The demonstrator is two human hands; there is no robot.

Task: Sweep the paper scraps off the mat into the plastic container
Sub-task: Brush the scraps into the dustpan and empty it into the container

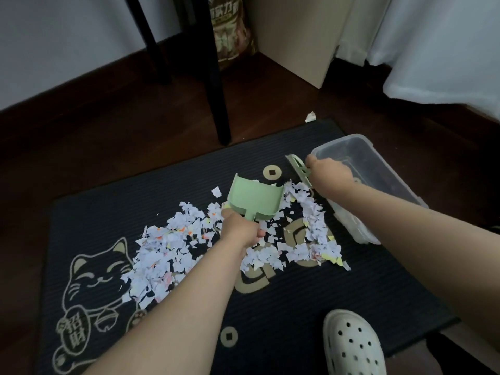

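Observation:
Torn white paper scraps (pixel 173 250) lie in a wide heap across the middle of a black ribbed mat (pixel 284 301) printed with a lucky cat. My left hand (pixel 240 226) grips the handle of a small green dustpan (pixel 255 198), whose scoop sits over the far edge of the scraps. My right hand (pixel 328 173) holds a green hand brush (pixel 299 167) beside the near left corner of a clear plastic container (pixel 389 169). The container stands on the mat's right edge, open at the top.
A black chair leg (pixel 216 77) stands just beyond the mat. One loose scrap (pixel 310 116) lies on the dark wooden floor behind the mat. My foot in a white clog (pixel 353 345) rests on the mat's near right part. A beige cabinet and white cloth fill the back right.

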